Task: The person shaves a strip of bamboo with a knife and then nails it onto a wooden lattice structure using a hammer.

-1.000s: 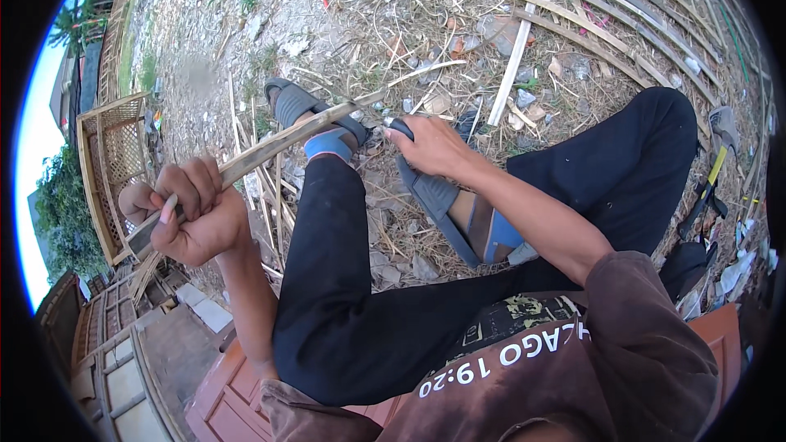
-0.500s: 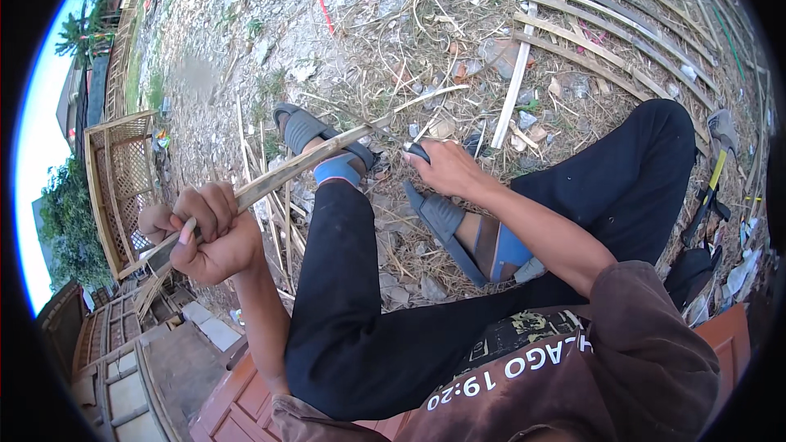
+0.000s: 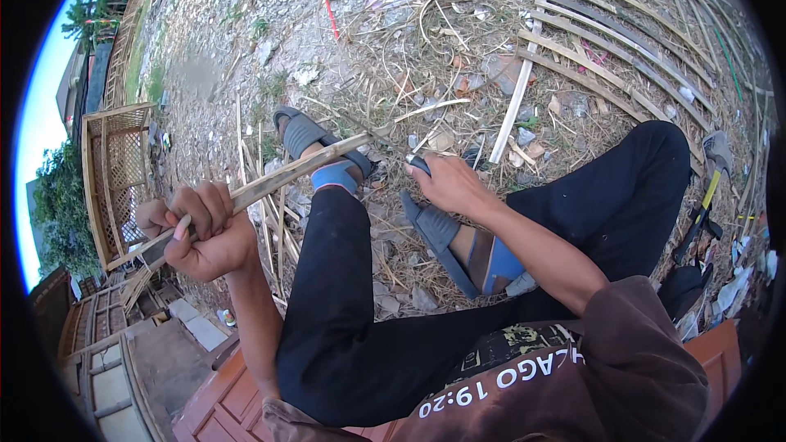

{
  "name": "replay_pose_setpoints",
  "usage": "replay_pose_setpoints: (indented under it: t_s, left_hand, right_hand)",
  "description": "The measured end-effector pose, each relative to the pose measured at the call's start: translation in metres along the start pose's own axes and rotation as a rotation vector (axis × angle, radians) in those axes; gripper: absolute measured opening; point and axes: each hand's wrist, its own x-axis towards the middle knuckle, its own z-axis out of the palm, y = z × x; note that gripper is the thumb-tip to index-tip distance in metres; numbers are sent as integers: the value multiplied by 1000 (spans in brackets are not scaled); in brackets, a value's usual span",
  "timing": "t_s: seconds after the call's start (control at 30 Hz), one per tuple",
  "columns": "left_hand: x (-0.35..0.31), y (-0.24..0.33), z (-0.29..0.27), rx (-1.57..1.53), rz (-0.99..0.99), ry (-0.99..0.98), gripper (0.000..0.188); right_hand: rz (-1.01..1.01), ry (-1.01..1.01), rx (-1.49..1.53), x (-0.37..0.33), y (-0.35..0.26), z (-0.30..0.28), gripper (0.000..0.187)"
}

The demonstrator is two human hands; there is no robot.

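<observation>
My left hand is closed in a fist around a long wooden strip, which looks like split bamboo. The strip slants up to the right across my left shin and sandal. My right hand grips the black handle of a knife. Its thin blade reaches up and left from the handle toward the strip's far end; whether it touches the wood I cannot tell. A thin pale curled sliver is just beyond that end.
Several bamboo strips lie side by side across a pale slat at the far right. A hatchet-like tool with a yellow and black handle lies right of my knee. Thin sticks lie beside my left foot. A lattice wooden frame stands left.
The view has shifted slightly. The strip's far end has drawn back a little toward my left hand, and the knife is slightly lower. Both hands keep their grip.
</observation>
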Motion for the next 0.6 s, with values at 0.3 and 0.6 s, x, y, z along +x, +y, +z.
replay_pose_setpoints:
  t_s: [0.3,0.6]
  left_hand:
    - [-6,3,-6,92,-9,53,16]
    - [1,3,-8,74,21,86,15]
  right_hand:
    - [85,-114,56,-29,-17,2,42]
    - [-42,37,117,-44,11,0,41]
